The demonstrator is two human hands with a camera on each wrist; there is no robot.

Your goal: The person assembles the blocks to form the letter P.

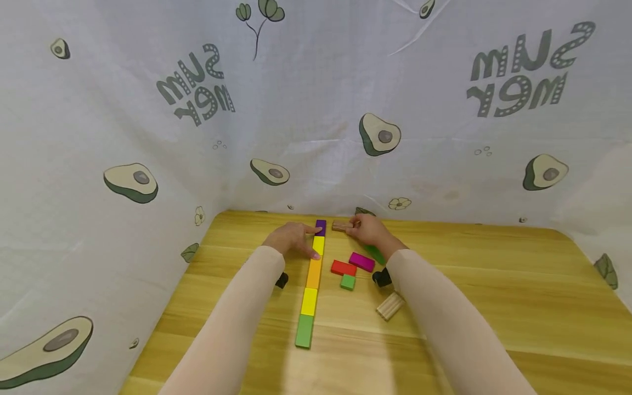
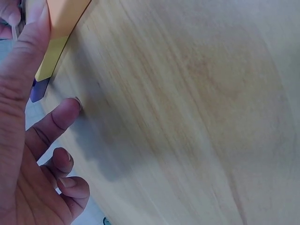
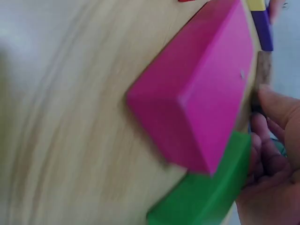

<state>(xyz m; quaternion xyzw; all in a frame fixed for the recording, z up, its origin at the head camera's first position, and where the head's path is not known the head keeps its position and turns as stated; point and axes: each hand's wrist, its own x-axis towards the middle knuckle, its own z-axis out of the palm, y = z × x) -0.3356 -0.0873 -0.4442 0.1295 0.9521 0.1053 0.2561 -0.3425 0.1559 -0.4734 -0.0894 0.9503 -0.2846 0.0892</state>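
We list first the left hand (image 1: 291, 240), just above the centre of the head view, its grip apart: thumb and forefinger spread, the forefinger at the purple block (image 1: 321, 224), the thumb by the join of the upper yellow block (image 1: 318, 245) and the orange block (image 1: 314, 274).

Row, one: five blocks end to end, running from the purple block down through the upper yellow and orange blocks to the lower yellow block (image 1: 309, 301) and the long green block (image 1: 304, 331), low in the centre.

Right hand (image 1: 369, 229), right of the row's upper end: its grip is clamped on the brown wooden block (image 1: 340, 225), which lies just right of the purple block, with a gap between.

Loose pieces, right of the row: we count the partly hidden green block (image 1: 375, 253) below the right hand; the magenta block (image 1: 362, 261); the red block (image 1: 343, 267); the small green block (image 1: 348, 282), against the red block's lower edge; and the ridged wooden piece (image 1: 390, 306), beside the right forearm.

Setting: wood-grain table (image 1: 494, 274); pale sleeves (image 1: 227, 323); white cloth (image 1: 316, 99) behind, printed with avocados and mirror-reversed lettering.
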